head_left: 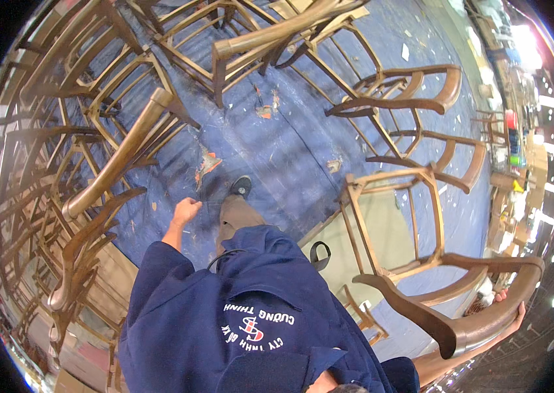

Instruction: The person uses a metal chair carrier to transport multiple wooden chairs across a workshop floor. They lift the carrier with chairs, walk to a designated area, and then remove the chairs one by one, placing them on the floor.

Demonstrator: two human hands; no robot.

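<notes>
My right hand (510,310) is wrapped round the curved top rail of a brown wooden chair frame (414,316), on my right side. The seat of this chair is an open frame with a bare opening. Its slatted back is toward me, and the legs reach down toward the floor. On the other side, my left hand (187,210) hangs over the blue floor in a loose fist, with nothing seen in it. The nearest thing to it is another wooden chair frame (119,157) standing to the left.
Many similar frames crowd the left, including stacked chairs (77,252). More chair frames (277,33) stand ahead, and others (414,98) at the far right. The blue floor covering (277,170) has torn patches and scraps. Boxes (535,167) line the right edge.
</notes>
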